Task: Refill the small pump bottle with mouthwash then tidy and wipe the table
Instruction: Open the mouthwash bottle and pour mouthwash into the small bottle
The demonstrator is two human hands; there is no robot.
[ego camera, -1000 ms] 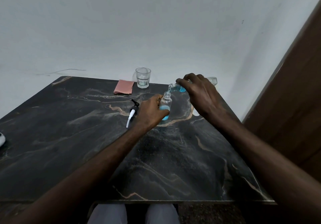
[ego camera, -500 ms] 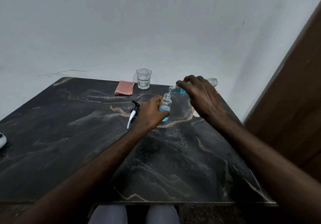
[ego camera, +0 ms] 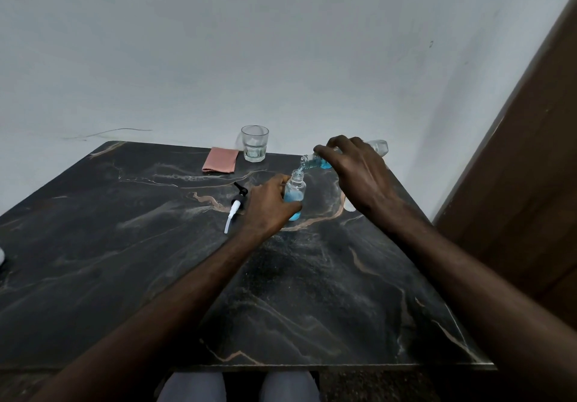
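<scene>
Marble table [ego camera: 125,261] is occupied, in front of the glass [ego camera: 254,144], by the small pump bottle [ego camera: 296,187], gripped upright by the left hand [ego camera: 268,206]; the mouthwash bottle [ego camera: 313,162] is clasped by curled fingers of the right hand [ego camera: 359,172] and tilted over its neck. Spillage is risked if the narrow neck is missed or overfilled

Looks like someone's home: dark marble bench [ego camera: 131,245] against a plain painted wall [ego camera: 281,42], wooden door [ego camera: 524,189], drinking glass [ego camera: 254,143].
</scene>
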